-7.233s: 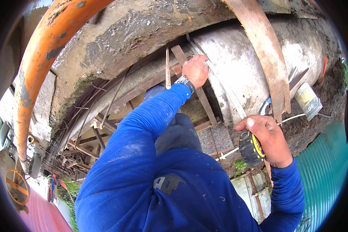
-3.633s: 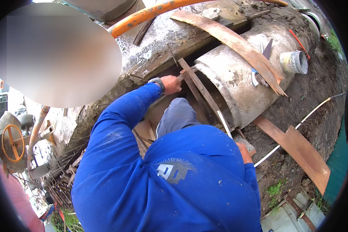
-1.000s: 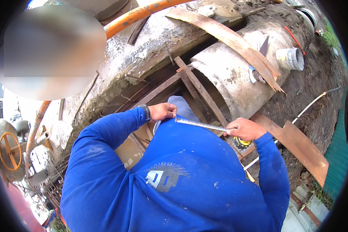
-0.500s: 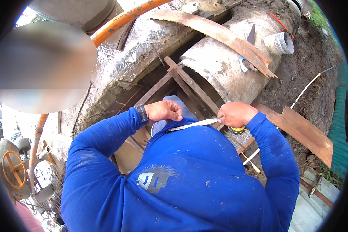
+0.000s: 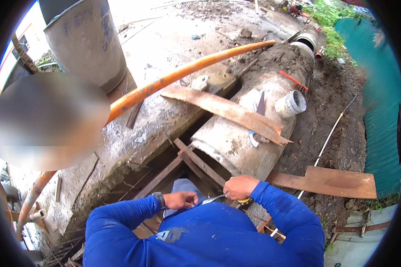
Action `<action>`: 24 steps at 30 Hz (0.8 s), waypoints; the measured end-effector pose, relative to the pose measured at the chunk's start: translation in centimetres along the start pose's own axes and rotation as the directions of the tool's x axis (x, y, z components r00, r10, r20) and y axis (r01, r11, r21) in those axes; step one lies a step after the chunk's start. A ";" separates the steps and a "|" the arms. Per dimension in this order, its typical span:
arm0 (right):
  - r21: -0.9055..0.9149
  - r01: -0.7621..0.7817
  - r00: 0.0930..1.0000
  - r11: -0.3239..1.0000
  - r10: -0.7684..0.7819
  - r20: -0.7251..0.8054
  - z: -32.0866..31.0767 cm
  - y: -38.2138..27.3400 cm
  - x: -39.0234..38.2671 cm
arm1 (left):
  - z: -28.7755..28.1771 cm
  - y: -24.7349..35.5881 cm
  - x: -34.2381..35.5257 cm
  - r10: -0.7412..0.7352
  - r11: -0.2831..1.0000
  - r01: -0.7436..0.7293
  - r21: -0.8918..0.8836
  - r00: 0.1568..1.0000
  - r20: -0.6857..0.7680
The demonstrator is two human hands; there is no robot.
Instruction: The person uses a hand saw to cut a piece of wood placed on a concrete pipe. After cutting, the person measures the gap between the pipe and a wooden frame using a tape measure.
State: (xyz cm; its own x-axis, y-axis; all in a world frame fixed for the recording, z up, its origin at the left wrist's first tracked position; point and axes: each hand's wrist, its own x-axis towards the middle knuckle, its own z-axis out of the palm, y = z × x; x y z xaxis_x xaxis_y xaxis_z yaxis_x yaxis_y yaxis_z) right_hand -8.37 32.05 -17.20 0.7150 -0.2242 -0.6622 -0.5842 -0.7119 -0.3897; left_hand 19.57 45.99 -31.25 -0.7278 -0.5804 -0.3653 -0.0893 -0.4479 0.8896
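Observation:
My right hand is closed on a tape measure, pinching its pale blade. The yellow-and-black case shows just below that hand. The blade runs left across the front of my blue shirt, toward my left hand. My left hand is closed, with fingertips pinched together at the shirt front near the blade's end; what lies between them is hidden. Beyond my hands, crossed wooden strips span a trench beside the open end of a large concrete pipe.
A wooden board lies across the pipe, with a handsaw and a grey bucket. Another board rests at the right. An orange pole crosses the upper left, where a large drum stands. A blurred patch hides part of the left.
The view has tilted up and shifted, showing more ground beyond the pipe; my hands sit lower in it. My hands look closer together, and less of the blade shows between them.

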 end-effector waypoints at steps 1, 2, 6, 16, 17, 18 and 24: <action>-0.007 0.027 1.000 1.000 -0.027 -0.001 0.0 0.1 0.4 | 0.1 -0.7 0.0 -0.029 0.999 0.029 -0.044 1.000 0.005; -0.010 0.050 0.999 0.999 -0.050 -0.004 0.3 0.5 0.9 | 0.0 -1.1 0.3 -0.060 0.994 0.061 -0.085 0.998 0.018; 0.026 0.085 0.996 0.996 -0.085 -0.005 0.3 1.2 1.3 | -0.4 -0.9 1.8 -0.031 0.994 0.035 -0.106 0.999 0.041; 0.207 0.036 0.999 0.978 -0.028 -0.043 3.2 5.3 0.6 | -1.9 0.7 1.6 -0.023 0.999 0.020 0.034 0.995 0.092; 0.209 0.028 0.999 0.978 -0.019 -0.045 3.2 6.0 0.3 | -2.1 0.7 1.6 -0.024 0.999 0.019 0.049 0.993 0.112; 0.209 0.021 0.999 0.978 -0.011 -0.047 3.3 6.4 0.2 | -2.2 0.9 1.6 -0.057 0.998 0.053 0.040 0.990 0.128; 0.179 -0.025 0.999 0.984 0.031 -0.026 2.0 5.5 0.3 | -2.9 1.6 1.6 -0.119 0.993 0.115 0.035 0.982 0.150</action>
State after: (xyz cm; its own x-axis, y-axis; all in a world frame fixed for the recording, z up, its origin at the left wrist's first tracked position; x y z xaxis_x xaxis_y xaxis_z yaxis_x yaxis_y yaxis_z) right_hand -12.18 29.39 -20.80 0.7064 -0.2629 -0.6572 -0.6616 -0.5753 -0.4810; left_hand 20.24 42.34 -31.17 -0.8059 -0.4144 -0.4228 -0.1957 -0.4876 0.8509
